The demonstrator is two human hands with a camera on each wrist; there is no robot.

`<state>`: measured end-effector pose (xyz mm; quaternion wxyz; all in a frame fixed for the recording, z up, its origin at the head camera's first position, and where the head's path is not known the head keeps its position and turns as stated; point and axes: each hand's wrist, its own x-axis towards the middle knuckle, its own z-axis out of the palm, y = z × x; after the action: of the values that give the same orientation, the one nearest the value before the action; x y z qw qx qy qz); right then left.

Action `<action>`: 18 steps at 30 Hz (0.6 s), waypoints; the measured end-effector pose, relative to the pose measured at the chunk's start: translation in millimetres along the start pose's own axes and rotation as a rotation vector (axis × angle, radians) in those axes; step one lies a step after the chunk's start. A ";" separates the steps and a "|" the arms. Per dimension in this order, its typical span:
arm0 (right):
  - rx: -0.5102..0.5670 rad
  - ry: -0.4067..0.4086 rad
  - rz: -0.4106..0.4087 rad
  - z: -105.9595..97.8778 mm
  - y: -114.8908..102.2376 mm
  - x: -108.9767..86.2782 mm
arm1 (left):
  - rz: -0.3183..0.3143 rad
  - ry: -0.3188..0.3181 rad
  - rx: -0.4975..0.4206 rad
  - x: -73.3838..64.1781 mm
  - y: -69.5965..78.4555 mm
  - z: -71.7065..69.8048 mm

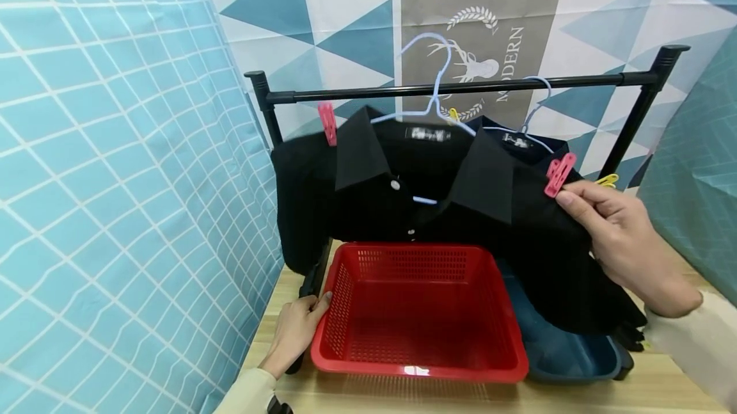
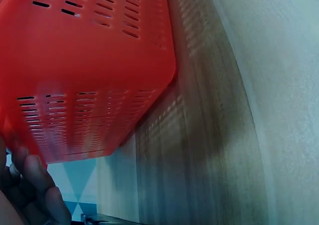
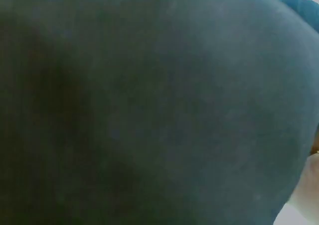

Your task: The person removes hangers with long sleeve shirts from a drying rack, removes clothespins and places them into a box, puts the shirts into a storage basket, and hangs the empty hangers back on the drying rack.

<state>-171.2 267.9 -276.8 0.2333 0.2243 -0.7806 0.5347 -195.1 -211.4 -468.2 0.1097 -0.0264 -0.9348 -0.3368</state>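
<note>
A black collared shirt (image 1: 420, 171) is on a light blue hanger (image 1: 440, 91), whose hook overlaps the rail in the head view. One pink clothespin (image 1: 327, 123) sits at its left shoulder, another pink clothespin (image 1: 560, 175) at the right. My right hand (image 1: 627, 241) pinches the shirt's right shoulder, thumb just below that clothespin. In the right wrist view, dark cloth (image 3: 164, 105) fills most of the picture. My left hand (image 1: 296, 331) grips the left rim of a red plastic basket (image 1: 420, 372); its fingers (image 2: 37, 172) show beside the basket's perforated wall in the left wrist view.
A black rack with a horizontal rail (image 1: 380, 91) stands behind the shirt. Another dark shirt (image 1: 555, 143) hangs on it from a second blue hanger (image 1: 539, 107), with a yellow clothespin (image 1: 607, 180) near its shoulder. A blue basin (image 1: 567, 353) stands right of the basket on the wooden tabletop (image 1: 357, 395).
</note>
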 end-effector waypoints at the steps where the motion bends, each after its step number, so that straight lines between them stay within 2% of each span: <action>1: -0.019 -0.020 0.003 1.1 2.6 -4.4 | 0.006 0.007 0.007 0.1 -0.2 0.1; 5: -0.040 -0.102 0.012 5.7 15.9 -21.6 | 0.045 0.057 0.015 0.0 -1.9 0.6; 9: 0.053 -0.188 0.026 11.2 31.5 -33.6 | 0.089 0.101 -0.026 -1.4 -3.4 1.1; 12: 0.133 -0.232 0.051 15.3 43.2 -39.8 | 0.080 0.096 -0.050 -2.4 -3.8 0.8; 16: 0.108 -0.253 0.055 18.8 57.1 -47.0 | 0.089 0.091 -0.061 -3.1 -4.4 0.1; 18: 0.050 -0.255 0.049 20.4 63.6 -51.1 | 0.091 0.079 -0.089 -3.0 -4.6 -0.5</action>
<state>-171.5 274.7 -360.6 0.1133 0.2773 -0.7955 0.5268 -192.6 -215.2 -471.4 0.1603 -0.0606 -0.9117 -0.3734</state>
